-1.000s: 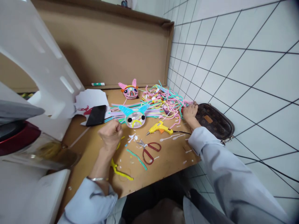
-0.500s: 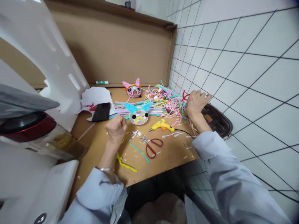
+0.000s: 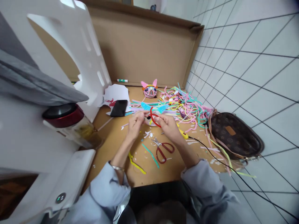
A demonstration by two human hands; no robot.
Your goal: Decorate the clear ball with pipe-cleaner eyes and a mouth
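Red fuzzy stick [image 3: 151,114]: moved from beside the bag [image 3: 235,133] to the middle of the frame, in front of the blue-eared face [image 3: 163,108].
Right hand [image 3: 168,125]: came in from the right with it; fingers nearly closed, pinching the stick.
Left hand [image 3: 136,123]: came closer too; thumb and finger bunched together. I can't tell if it has hold of the stick.
Why so close: maybe so both hands can bend or steady the floppy stick.
Which way: it curls. One end sticks up; the rest bends down toward the right hand. Its long way slants from upper left to lower right, I think.
Scissors [image 3: 158,144]: open, below the hands, maybe left there for easy reach.
Glue gun [image 3: 183,133]: partly behind the right hand, maybe kept close too.
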